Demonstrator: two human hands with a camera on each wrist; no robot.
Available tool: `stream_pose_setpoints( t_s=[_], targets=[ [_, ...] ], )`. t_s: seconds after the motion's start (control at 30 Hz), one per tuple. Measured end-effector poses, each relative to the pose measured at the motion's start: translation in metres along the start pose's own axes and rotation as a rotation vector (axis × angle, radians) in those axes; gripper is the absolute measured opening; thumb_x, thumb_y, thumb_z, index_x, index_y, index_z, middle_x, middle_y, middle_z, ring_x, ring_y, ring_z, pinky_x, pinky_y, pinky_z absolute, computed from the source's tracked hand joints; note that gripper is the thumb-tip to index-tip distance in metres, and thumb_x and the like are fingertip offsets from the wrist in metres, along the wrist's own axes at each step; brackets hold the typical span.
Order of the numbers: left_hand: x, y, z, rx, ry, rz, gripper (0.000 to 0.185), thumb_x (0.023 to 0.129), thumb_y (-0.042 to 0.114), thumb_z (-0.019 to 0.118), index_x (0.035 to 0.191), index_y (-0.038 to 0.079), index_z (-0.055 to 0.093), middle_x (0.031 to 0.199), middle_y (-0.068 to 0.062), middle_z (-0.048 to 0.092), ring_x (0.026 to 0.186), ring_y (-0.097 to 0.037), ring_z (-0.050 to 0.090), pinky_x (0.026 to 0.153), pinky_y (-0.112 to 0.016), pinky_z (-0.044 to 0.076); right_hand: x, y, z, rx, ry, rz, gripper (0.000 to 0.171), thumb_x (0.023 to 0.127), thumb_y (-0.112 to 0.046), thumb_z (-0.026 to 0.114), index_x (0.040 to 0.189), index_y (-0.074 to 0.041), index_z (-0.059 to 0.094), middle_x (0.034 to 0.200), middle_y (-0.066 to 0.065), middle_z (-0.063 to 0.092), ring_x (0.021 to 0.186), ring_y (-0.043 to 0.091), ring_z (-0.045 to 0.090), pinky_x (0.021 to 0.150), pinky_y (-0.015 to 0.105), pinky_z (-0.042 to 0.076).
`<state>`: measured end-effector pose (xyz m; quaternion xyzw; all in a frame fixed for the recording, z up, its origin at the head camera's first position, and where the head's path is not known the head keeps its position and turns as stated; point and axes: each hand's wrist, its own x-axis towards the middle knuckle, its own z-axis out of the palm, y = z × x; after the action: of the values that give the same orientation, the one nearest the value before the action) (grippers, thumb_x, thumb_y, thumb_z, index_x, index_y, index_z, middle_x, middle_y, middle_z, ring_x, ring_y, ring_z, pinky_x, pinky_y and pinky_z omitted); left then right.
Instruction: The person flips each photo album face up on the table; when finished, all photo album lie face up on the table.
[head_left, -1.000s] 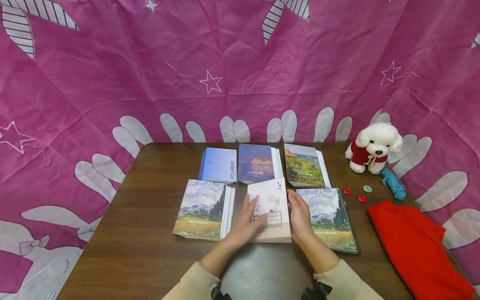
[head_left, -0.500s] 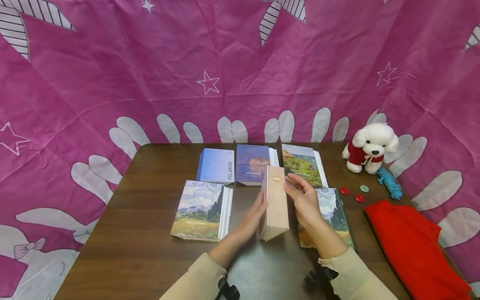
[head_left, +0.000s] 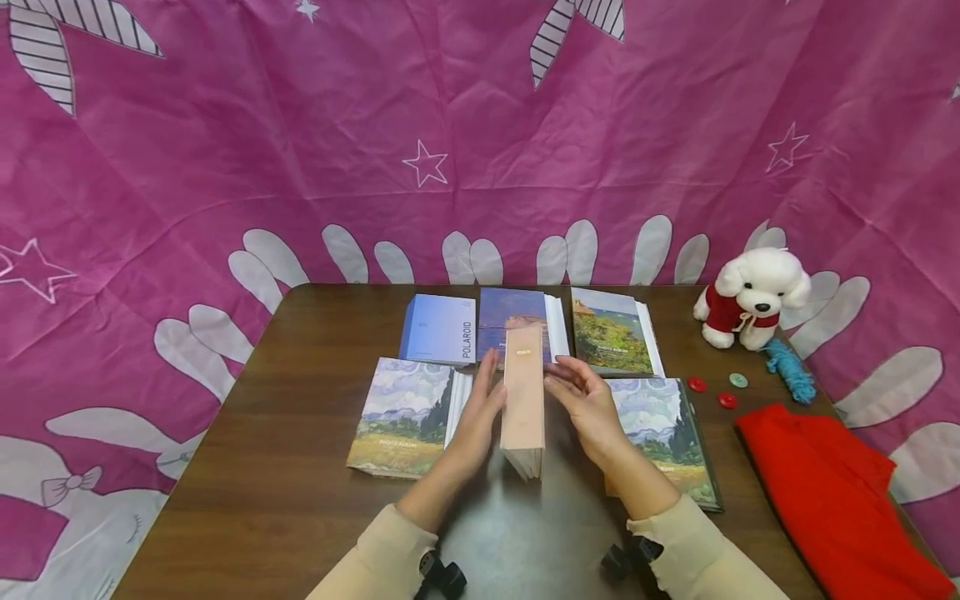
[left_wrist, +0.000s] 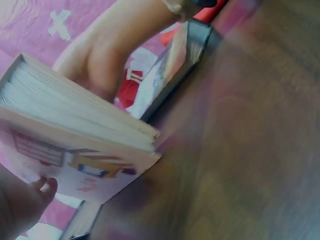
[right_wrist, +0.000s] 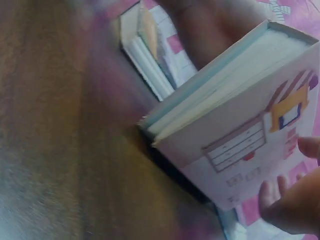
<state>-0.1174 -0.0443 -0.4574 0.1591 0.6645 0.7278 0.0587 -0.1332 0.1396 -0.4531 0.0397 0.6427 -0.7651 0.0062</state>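
A thick pale-pink photo album (head_left: 523, 387) stands between my two hands with its spine up. Its covers carry a printed room with a chest of drawers, seen in both wrist views. My left hand (head_left: 474, 417) lies along the left cover, fingers extended. To the right, my right hand (head_left: 592, 412) has its fingers spread loosely near the other cover, with a gap at the palm. In the right wrist view the right hand's fingers (right_wrist: 270, 197) show just off the printed cover. Page edges (left_wrist: 75, 110) face the left wrist camera.
Landscape albums lie at the left (head_left: 401, 417) and right (head_left: 667, 433). Behind are a blue Polaroid album (head_left: 438, 329), a purple sea-cliff album (head_left: 510, 312) and a green garden album (head_left: 611, 333). Rightward are a plush dog (head_left: 753, 296), buttons (head_left: 727, 400), blue yarn (head_left: 790, 371) and red cloth (head_left: 832, 492).
The pink album has turned from front cover up to spine up, then shifted slightly left. My right hand's fingers have come away from its spine edge.
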Motion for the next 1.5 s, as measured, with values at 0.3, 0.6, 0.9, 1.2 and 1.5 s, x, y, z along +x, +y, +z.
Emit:
stream_pose_setpoints(
  t_s=[0.3,0.6,0.9,1.2,1.5],
  targets=[
    [-0.008,0.001,-0.016,0.238,0.098,0.117,0.049,0.108,0.020,0.044,0.155,0.006,0.041,0.167,-0.005,0.025,0.153,-0.026,0.020,0.123,-0.052,0.015,0.001,0.017,0.005,-0.177,0.003,0.123,0.049,0.100,-0.009,0.062,0.144,0.004,0.048,0.142,0.025,0.049,0.126,0.031,0.050,0.102,0.039,0.047],
    [-0.019,-0.022,-0.013,0.046,0.137,-0.131,0.057,0.109,0.027,0.040,0.158,0.001,0.028,0.165,-0.015,0.024,0.152,-0.033,0.019,0.123,-0.049,0.014,-0.005,0.020,-0.002,-0.138,0.031,0.132,0.051,0.105,-0.011,0.053,0.150,0.006,0.037,0.161,0.024,0.029,0.150,0.037,0.024,0.123,0.047,0.021],
    [-0.020,-0.026,-0.008,0.113,0.170,-0.176,0.063,0.107,0.028,0.046,0.156,-0.007,0.027,0.165,-0.021,0.021,0.153,-0.036,0.016,0.123,-0.049,0.010,-0.010,0.024,-0.003,-0.091,0.047,0.122,0.049,0.103,-0.006,0.053,0.148,0.009,0.039,0.161,0.026,0.027,0.152,0.038,0.018,0.124,0.046,0.016],
    [-0.017,-0.019,-0.019,0.284,0.161,-0.108,0.070,0.104,0.027,0.056,0.155,-0.010,0.025,0.164,-0.026,0.018,0.153,-0.036,0.014,0.124,-0.048,0.009,-0.009,0.023,-0.006,-0.069,0.043,0.123,0.046,0.104,-0.010,0.052,0.146,0.009,0.041,0.158,0.026,0.033,0.148,0.038,0.027,0.123,0.049,0.018],
    [-0.008,-0.009,-0.016,0.426,0.182,-0.001,0.072,0.105,0.032,0.053,0.162,0.005,0.018,0.167,-0.017,0.019,0.153,-0.029,0.018,0.123,-0.048,0.014,-0.013,0.012,-0.020,-0.090,0.001,0.080,0.046,0.107,-0.010,0.048,0.149,0.005,0.037,0.156,0.022,0.036,0.147,0.031,0.030,0.122,0.049,0.023]
  ],
)
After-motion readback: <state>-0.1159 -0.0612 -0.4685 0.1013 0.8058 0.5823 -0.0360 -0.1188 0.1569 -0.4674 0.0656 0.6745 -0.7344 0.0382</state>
